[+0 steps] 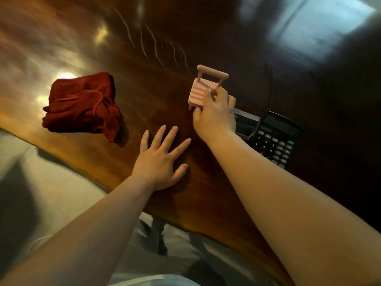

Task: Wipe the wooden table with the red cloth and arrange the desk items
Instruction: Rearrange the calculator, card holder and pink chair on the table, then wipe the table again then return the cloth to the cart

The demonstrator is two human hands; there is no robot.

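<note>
A crumpled red cloth (82, 105) lies on the glossy wooden table (144, 58), left of centre, with nothing touching it. My left hand (161, 159) rests flat on the table with its fingers spread, to the right of the cloth. My right hand (215, 114) grips a small pink chair-shaped stand (199, 92) by its near right side; the stand sits on or just above the table. A black calculator (276, 139) lies to the right of my right wrist. Between hand and calculator a grey flat item (246, 122) is partly hidden.
The table's near edge runs diagonally from the left down to the lower right. Below it are a pale floor (41, 193) and my lap in grey clothing (175, 254). A window's reflection brightens the far right of the tabletop.
</note>
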